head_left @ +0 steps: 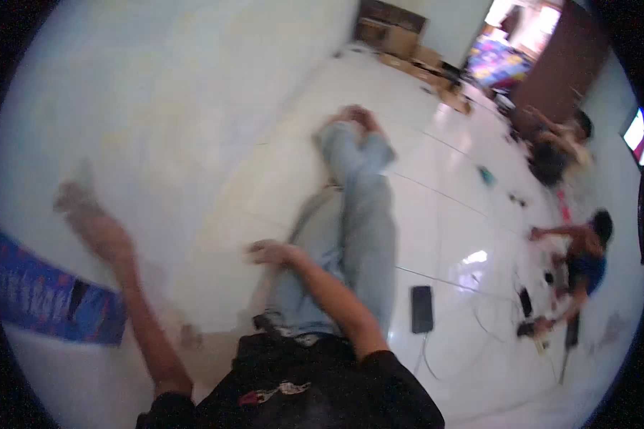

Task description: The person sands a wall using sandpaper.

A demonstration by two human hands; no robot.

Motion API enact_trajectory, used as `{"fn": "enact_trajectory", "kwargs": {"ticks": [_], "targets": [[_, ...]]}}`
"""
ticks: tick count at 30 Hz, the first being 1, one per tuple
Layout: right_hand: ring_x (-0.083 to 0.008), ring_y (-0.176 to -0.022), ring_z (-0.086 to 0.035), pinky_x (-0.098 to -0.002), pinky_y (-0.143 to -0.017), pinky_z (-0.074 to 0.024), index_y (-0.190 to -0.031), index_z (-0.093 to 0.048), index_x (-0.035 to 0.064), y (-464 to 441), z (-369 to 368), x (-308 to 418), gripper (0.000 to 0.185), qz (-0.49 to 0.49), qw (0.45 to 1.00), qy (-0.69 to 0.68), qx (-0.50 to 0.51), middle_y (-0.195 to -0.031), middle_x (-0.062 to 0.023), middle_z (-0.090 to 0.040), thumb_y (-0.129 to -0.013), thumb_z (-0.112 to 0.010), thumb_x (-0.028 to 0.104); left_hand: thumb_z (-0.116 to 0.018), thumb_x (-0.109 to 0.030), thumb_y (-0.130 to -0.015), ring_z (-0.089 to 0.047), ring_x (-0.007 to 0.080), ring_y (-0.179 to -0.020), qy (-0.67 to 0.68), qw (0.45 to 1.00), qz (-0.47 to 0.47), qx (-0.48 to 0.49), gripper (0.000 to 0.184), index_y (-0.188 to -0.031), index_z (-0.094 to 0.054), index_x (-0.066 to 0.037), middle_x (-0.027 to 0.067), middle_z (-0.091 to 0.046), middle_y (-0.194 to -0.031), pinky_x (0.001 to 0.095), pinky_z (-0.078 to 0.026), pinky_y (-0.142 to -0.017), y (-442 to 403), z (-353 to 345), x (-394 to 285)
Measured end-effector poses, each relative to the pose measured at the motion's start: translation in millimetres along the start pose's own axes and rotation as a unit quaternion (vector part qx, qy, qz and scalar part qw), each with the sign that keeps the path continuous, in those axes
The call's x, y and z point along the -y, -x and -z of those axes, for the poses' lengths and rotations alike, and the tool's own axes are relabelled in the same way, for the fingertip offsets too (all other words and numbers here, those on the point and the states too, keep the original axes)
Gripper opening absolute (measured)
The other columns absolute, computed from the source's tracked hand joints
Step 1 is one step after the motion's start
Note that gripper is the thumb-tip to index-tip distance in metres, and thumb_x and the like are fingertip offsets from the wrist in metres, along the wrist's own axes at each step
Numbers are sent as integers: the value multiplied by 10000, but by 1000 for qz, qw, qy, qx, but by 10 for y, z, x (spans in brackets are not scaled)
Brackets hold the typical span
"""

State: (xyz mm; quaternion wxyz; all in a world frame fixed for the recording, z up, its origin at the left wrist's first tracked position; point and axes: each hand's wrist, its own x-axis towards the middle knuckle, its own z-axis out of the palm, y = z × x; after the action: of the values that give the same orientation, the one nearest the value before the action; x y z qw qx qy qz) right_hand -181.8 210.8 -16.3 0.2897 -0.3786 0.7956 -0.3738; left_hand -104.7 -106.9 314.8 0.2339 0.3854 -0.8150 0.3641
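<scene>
My left hand (93, 222) is raised at the left, in front of the pale wall. Motion smears its fingers, so I cannot tell their shape or whether anything is in them. A blue printed poster (50, 297) is on the wall below that hand. My right hand (270, 252) is beside my thigh, blurred, with its fingers stretched towards the left and nothing visible in them. My legs in light blue jeans (365, 229) lie outstretched on the tiled floor. To their right lies a black phone (422, 309) with a cable attached.
Two people sit on the floor at the right, one in a blue top (587, 264), with small items around them. Cardboard boxes (401, 43) stand by the far wall. A brown door (562, 64) adjoins a bright doorway. A lit screen (635, 136) is at the right.
</scene>
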Motion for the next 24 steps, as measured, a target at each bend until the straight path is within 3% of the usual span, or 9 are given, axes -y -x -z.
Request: {"fn": "enact_trajectory", "kwargs": {"ticks": [4,5,6,14,15,16,17,19,24], "targets": [[-315,-1055,-637,-423,-926,-505,-1254,-604,54,83,117,403,530,-64,994,56,-73,-1194,-177,-648,-818,-705,338,-367,-126,-1002,-128,276,-1492,-37,996,-18,83,581,-1545,-166,-74,65,-151,-1620,456,-147,-1201,-155,687,74],[-315,-1055,-637,-423,-926,-505,-1254,-604,54,109,115,388,530,-68,993,53,-78,-1194,-177,-648,-818,-705,338,-367,-140,-1008,-136,270,-1491,197,966,-53,-158,574,-1546,-174,-90,49,-163,-1617,467,-151,-1199,-230,319,85],[-303,-1047,-642,-412,-896,-517,-1219,-622,52,99,130,381,494,-33,993,20,-112,-1191,-180,-649,-826,-695,342,-368,-153,-1015,-144,264,-1489,408,827,-81,-379,566,-1547,-182,-105,33,-174,-1615,477,-155,-1196,-247,99,89],[-276,-1029,-663,-398,-846,-540,-1217,-622,41,284,508,891,521,-239,961,-13,-137,-1161,-215,-657,-875,-628,433,-388,-130,-1000,-133,252,-1492,389,854,-71,-337,575,-1545,-205,-126,26,-152,-1622,460,-161,-1197,13,-5,93],[-290,-1013,-669,-401,-855,-540,-1265,-590,42,270,312,777,561,-90,891,268,-355,-1144,-220,-665,-884,-612,454,-397,-128,-993,-131,256,-1492,388,856,-73,-334,587,-1545,-200,-123,35,-147,-1622,461,-157,-1198,22,-9,87],[-303,-997,-676,-404,-864,-539,-1312,-557,44,220,149,635,602,72,684,509,-517,-1127,-225,-672,-894,-597,475,-406,-126,-986,-128,260,-1492,386,858,-75,-332,599,-1546,-196,-120,44,-143,-1623,461,-153,-1199,24,-18,89],[-303,-997,-676,-404,-864,-539,-1312,-557,44,110,61,446,602,72,683,509,-519,-1127,-225,-672,-894,-597,475,-406,-126,-986,-128,260,-1492,386,857,-75,-333,599,-1546,-196,-120,44,-143,-1623,461,-153,-1199,18,-30,93],[-331,-980,-681,-407,-882,-537,-1377,-496,48,-96,-36,152,632,52,887,204,-411,-1119,-223,-677,-904,-603,454,-418,-128,-973,-125,274,-1491,370,859,-88,-343,622,-1549,-183,-120,53,-135,-1624,461,-150,-1200,-1,-51,106],[-336,-986,-677,-417,-876,-539,-1356,-510,40,131,222,492,557,-30,979,-10,-203,-1153,-202,-670,-917,-616,366,-434,-123,-953,-125,291,-1489,377,867,-89,-313,653,-1549,-167,-100,64,-127,-1624,457,-148,-1202,49,-115,124]]}}
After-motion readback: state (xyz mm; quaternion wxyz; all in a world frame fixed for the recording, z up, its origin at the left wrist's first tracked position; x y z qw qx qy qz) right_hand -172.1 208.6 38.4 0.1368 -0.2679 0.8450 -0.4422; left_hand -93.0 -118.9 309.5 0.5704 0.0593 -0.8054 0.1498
